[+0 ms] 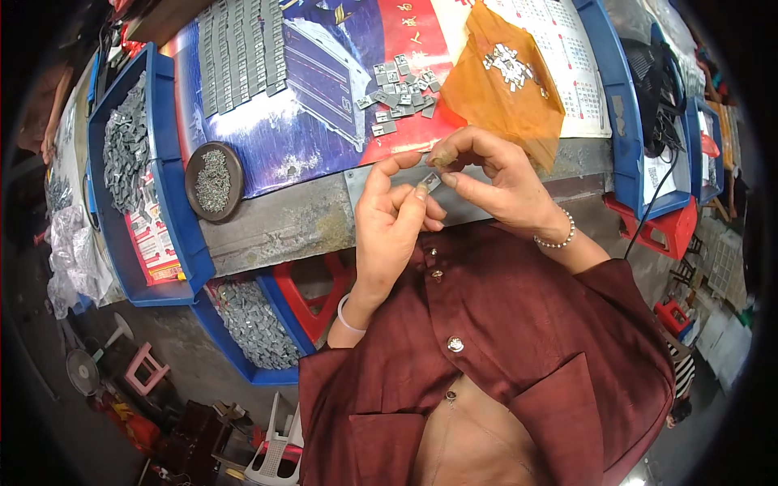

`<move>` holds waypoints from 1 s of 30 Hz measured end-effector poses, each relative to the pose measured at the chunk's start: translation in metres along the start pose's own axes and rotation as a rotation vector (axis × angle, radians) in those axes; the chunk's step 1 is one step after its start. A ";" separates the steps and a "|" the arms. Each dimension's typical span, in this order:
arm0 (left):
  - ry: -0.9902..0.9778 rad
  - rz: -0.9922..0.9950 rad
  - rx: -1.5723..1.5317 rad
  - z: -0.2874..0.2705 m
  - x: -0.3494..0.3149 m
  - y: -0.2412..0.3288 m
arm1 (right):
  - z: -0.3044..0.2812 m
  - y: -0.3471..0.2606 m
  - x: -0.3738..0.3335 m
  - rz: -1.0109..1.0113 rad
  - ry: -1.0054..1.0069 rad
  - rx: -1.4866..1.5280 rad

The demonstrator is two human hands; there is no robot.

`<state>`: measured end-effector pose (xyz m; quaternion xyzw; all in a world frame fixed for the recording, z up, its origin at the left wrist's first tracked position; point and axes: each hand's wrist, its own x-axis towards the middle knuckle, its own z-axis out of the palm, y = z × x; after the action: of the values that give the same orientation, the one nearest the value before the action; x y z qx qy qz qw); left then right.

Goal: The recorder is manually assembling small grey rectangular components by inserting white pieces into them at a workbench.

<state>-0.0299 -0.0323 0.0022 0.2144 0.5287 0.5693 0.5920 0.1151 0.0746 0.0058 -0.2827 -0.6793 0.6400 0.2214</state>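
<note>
Workbench (279,236) edge: left hand (385,231) pinches grey piece (433,181), right hand (509,185) grip unclear; likely fitting step, next needs careful alignment.

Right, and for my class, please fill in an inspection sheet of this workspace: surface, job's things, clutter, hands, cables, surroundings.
Surface: worn table, partly covered by a poster.
Job's things: grey piece in hand; loose pieces; rows of pieces; metal bits in a bowl; white parts on an orange sheet.
Clutter: crumpled plastic beyond the left bin.
Hands: left hand pinches the grey piece; right hand is close by, grip unclear.
Cables: black cable at the right bin.
Surroundings: stool, fan, white chair.
</note>
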 end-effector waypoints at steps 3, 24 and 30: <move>0.010 0.010 0.021 -0.001 -0.001 0.000 | 0.005 0.000 0.003 0.072 0.009 0.054; 0.006 0.059 0.096 -0.010 0.004 -0.005 | 0.016 0.005 0.012 0.223 -0.038 0.276; -0.007 0.120 0.223 -0.008 0.006 -0.005 | 0.019 0.006 0.013 0.391 0.014 0.609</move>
<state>-0.0358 -0.0314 -0.0074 0.3120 0.5730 0.5405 0.5312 0.0932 0.0690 -0.0022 -0.3326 -0.3889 0.8414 0.1737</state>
